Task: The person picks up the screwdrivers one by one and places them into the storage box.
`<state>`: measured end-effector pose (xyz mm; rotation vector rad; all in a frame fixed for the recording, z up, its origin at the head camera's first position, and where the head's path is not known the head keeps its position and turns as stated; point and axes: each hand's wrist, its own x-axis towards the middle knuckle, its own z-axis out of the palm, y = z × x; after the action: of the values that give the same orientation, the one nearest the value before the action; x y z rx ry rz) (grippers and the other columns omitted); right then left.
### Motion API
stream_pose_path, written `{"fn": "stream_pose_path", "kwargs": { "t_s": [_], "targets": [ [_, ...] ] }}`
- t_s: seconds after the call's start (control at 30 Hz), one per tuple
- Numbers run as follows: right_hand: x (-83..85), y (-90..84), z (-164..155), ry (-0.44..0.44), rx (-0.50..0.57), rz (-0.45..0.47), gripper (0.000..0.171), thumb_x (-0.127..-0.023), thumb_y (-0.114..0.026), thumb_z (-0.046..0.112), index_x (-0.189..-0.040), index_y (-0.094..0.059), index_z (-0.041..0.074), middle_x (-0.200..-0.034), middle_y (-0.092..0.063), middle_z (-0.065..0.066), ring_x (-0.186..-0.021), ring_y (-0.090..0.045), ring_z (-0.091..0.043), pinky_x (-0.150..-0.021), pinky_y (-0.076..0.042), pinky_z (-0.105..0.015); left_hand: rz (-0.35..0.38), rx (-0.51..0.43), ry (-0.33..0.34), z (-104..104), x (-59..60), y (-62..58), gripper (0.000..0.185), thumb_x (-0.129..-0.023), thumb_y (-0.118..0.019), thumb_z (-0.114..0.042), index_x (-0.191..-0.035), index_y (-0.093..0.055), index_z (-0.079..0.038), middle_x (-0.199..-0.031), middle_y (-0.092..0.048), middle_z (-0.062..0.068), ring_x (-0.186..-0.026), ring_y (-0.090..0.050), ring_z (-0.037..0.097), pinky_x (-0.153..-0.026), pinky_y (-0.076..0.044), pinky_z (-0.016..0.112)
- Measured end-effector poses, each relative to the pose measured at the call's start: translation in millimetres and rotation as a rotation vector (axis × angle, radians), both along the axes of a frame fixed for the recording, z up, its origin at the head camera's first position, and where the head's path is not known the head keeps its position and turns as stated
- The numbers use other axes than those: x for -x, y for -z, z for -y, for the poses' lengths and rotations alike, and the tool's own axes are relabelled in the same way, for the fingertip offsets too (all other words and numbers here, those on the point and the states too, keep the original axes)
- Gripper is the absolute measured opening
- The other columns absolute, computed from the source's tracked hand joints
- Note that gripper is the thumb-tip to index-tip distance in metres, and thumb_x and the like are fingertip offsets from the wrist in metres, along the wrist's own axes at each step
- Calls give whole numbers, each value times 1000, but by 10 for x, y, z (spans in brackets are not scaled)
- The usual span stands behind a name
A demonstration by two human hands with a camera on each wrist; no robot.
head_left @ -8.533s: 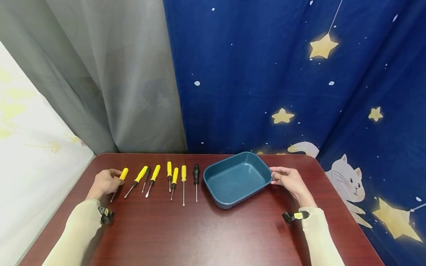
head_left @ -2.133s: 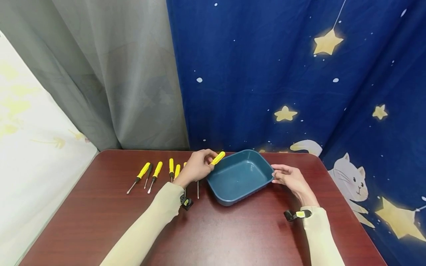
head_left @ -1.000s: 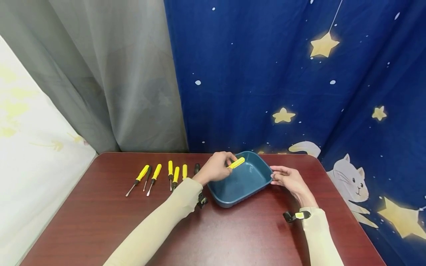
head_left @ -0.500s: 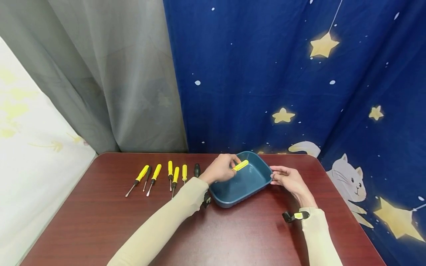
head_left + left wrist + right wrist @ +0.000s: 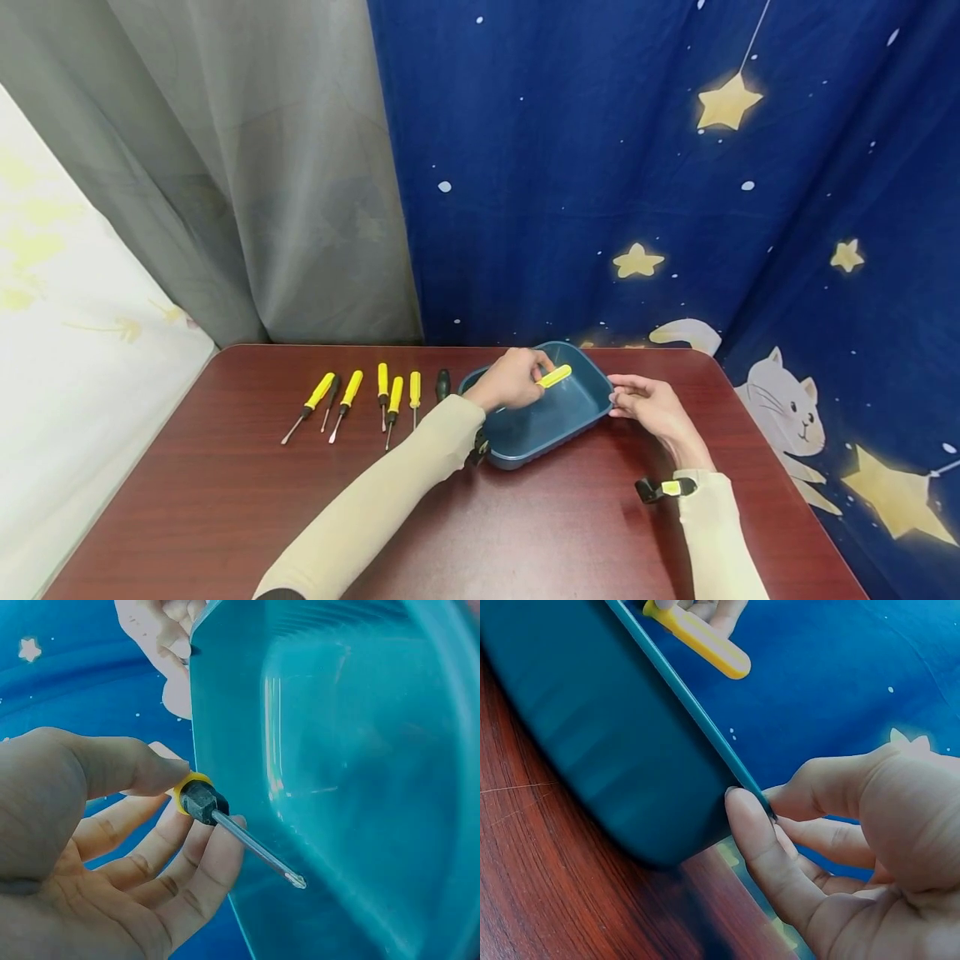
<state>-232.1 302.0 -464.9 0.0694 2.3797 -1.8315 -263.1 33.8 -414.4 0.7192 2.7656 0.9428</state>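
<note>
Left hand (image 5: 513, 379) with screwdriver (image 5: 554, 377), now farther over tray (image 5: 592, 410).

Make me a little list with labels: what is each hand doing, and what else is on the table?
left hand: holds a yellow screwdriver over the blue tray
right hand: holds the tray's rim
screwdriver tip: points into the tray
table: dark red wood
row of screwdrivers: lies left of the tray, yellow handles, one black handle
</note>
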Motion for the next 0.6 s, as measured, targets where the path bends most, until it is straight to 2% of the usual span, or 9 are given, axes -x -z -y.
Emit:
{"fn": "stream_pose_path", "kwargs": {
  "t_s": [0.33, 0.6],
  "targets": [
    [10, -1, -2, 3, 4, 1, 43, -98, -61, 0, -140, -56, -8, -110, -68, -19, -85, -71, -9, -78, -62, -27, 37, 78, 40, -138, 73, -11, 36, -84, -70, -3, -120, -72, -11, -83, -63, -1, -72, -56, 10, -68, -47, 20],
    [-7, -20, 6, 2, -13, 2, 43, -99, -60, 1, -141, -55, -7, -115, -67, -25, -84, -71, -7, -79, -61, -27, 50, 156, 120, -253, 155, 43, 36, -86, -68, -4, -121, -71, -9, -85, -65, 1, -69, -56, 11, -62, -46, 19]
  ]
}}
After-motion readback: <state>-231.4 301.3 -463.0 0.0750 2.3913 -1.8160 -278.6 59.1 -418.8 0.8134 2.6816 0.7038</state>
